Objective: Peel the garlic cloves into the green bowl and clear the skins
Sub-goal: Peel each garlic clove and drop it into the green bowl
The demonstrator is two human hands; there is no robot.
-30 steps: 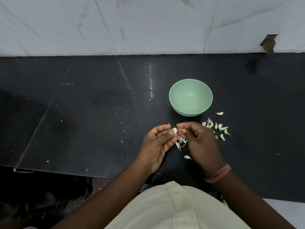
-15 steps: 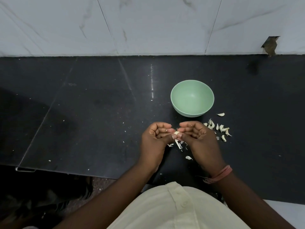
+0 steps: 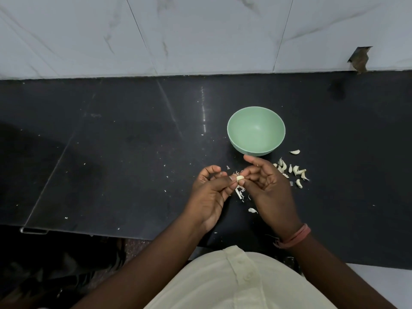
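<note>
A pale garlic clove (image 3: 240,178) is pinched between my left hand (image 3: 211,192) and my right hand (image 3: 267,188), just above the black counter. My left thumb and fingertips hold its left end. My right thumb and a finger hold the other end, while my right index finger sticks out toward the bowl. The green bowl (image 3: 256,150) stands just behind my hands and looks empty. Several unpeeled cloves (image 3: 296,170) lie to the right of my right hand. Loose skins (image 3: 240,194) lie under my hands, with one more piece of skin (image 3: 252,210) nearer to me.
The black counter (image 3: 133,152) runs wide to the left, dotted with tiny skin flecks. A white marble-tiled wall (image 3: 200,34) closes the back, with a broken hole (image 3: 359,59) at the right. The counter's front edge is near my body.
My right hand's fingers have spread, the index finger now lifted toward the bowl. The clove stays pinched between both hands, and more skin lies below them.
</note>
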